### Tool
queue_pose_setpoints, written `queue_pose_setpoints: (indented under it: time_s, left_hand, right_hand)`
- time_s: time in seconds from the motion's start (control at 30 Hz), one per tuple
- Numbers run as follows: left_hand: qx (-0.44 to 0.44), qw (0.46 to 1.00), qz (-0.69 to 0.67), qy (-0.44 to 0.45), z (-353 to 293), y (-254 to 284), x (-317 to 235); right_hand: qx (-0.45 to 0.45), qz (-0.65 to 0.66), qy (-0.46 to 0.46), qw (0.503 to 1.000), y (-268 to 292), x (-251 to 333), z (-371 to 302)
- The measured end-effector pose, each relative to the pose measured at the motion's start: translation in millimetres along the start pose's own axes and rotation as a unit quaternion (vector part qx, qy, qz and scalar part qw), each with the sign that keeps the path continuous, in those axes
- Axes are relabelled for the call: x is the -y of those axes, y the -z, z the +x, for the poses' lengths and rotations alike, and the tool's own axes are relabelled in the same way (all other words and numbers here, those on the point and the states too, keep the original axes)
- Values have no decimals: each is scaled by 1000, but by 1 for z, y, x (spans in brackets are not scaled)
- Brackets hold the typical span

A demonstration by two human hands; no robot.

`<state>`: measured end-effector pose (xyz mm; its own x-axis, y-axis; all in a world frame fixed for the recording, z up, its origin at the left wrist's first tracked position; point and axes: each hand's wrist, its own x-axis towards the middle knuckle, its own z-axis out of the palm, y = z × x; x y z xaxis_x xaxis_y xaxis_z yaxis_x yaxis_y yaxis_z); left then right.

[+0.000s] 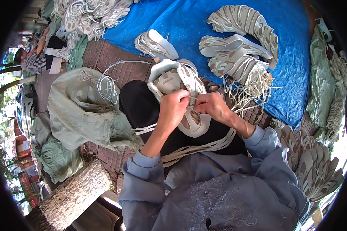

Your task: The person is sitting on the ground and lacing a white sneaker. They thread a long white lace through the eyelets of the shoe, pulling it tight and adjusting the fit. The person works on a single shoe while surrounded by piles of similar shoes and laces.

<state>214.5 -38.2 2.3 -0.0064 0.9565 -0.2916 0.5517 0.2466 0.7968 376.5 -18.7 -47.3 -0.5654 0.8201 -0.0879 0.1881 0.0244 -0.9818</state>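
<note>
A white and tan shoe upper (195, 122) rests on my lap, its toe toward me and its tongue (169, 82) folded out on the far side. My left hand (174, 106) pinches a cream shoelace (193, 97) over the eyelets. From the other side, my right hand (212, 106) is closed on the same lace, which runs short and taut between both hands. The fingertips cover part of the lace and the eyelet rows. A bundle of cream laces (204, 148) lies across my dark-clad thighs.
Stacked shoe uppers (245, 19) lie on a blue tarp (293, 57), with loose laces (250, 92) hanging off one stack. More uppers (316, 161) stand to my right. A pale sack (73, 107) and a tree trunk (75, 192) are at left. Another person (32, 59) is far left.
</note>
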Motion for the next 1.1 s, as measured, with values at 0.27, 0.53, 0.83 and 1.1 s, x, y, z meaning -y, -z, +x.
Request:
queue_pose_setpoints:
  time_s: [0.27, 0.53, 0.83, 1.1]
  left_hand:
    - [-17, 999, -44, -5, -2, -9, 0]
    - [-42, 998, -18, -47, -2, -13, 5]
    - [-5, 998, -68, -3, -3, -14, -4]
    - [32, 998, -44, -23, 6, -7, -2]
  right_hand:
    - [-6, 69, -111, 991, 3, 0, 0]
    - [-100, -299, 90, 945, -9, 7, -5]
    - [-150, -69, -59, 984, -19, 2, -12]
    - [-126, -122, 117, 978, -15, -26, 0]
